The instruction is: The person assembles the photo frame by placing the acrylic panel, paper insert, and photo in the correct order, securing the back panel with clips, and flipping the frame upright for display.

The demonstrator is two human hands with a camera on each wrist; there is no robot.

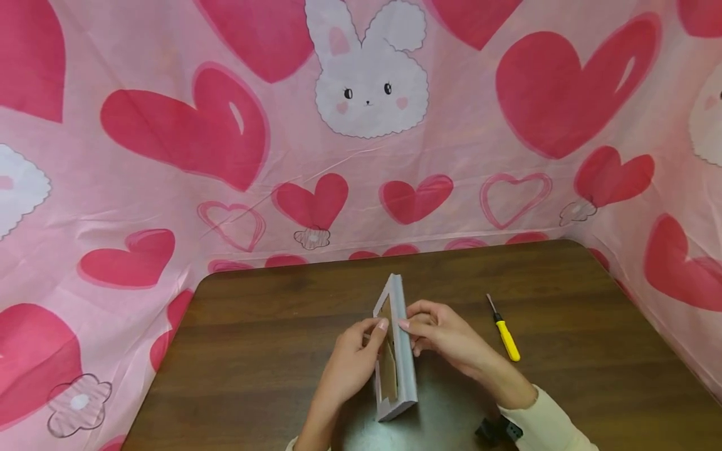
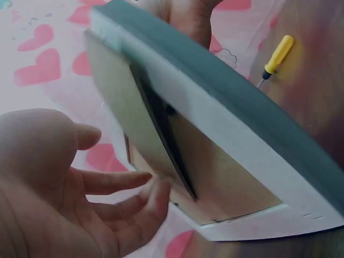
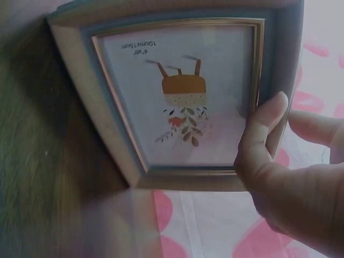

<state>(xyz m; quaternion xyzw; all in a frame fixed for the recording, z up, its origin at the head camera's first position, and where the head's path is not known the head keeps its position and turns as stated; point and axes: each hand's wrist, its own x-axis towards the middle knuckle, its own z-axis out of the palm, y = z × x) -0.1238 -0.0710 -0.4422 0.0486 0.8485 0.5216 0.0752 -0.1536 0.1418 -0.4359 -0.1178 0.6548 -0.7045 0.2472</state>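
Observation:
A picture frame (image 1: 403, 351) with a pale grey border stands tilted on its edge on the table. My right hand (image 1: 448, 335) pinches its side border between thumb and fingers. In the right wrist view, the front shows a gold inner edge and a printed insert (image 3: 185, 102) of a flower vase, upside down. At the back, my left hand (image 1: 352, 357) has its fingertips by the lower end of the brown easel stand (image 2: 134, 113), its thumb apart from it in the left wrist view. That stand is swung out from the brown backing board (image 2: 220, 183).
A screwdriver (image 1: 506, 338) with a yellow handle lies on the dark wooden table (image 1: 271, 326), to the right of the frame. By the right sleeve is a black object (image 1: 491, 431), partly hidden. A pink heart-patterned cloth (image 1: 361, 156) hangs around the table.

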